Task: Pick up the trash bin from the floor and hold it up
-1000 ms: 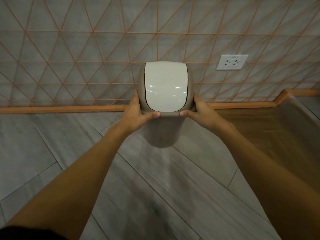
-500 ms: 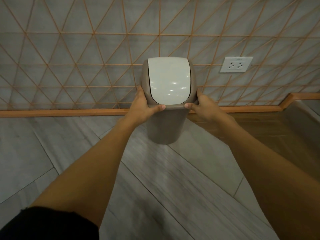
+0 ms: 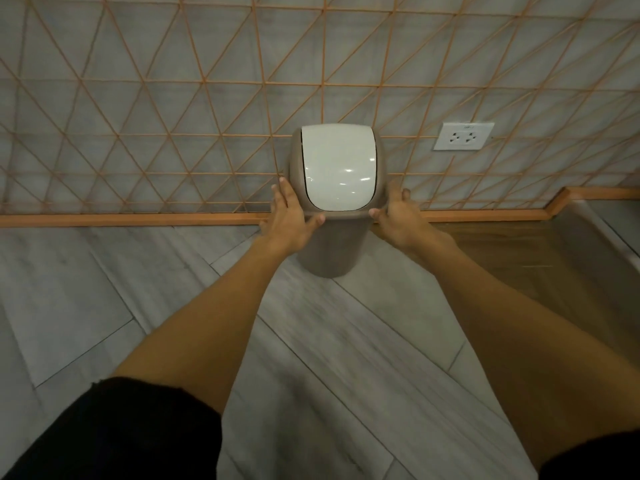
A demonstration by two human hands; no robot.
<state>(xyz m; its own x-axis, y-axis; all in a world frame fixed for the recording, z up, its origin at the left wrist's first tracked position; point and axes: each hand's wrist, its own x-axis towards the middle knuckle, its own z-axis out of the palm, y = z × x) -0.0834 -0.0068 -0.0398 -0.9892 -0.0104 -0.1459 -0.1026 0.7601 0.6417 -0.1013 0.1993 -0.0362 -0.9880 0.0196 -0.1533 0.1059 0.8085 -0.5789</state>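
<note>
A person's left hand [image 3: 289, 221] and right hand [image 3: 401, 220] clasp a taupe swing-lid trash bin [image 3: 334, 244] between them at its lid collar, fingers [image 3: 281, 194] wrapped round the sides and thumbs hooked across the near rim. The bin stands upright, long axis vertical, before the lattice-patterned wall [image 3: 173, 98]. Its base appears clear of the grey floor [image 3: 329, 341], both hands equally near.

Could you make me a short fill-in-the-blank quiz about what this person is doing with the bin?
1. The trash bin is gripped by ___ hands, the left hand and the right hand.
2. Its swing lid is coloured ___.
3. The wall socket lies to the bin's ___.

Missing words: two; white; right
</note>
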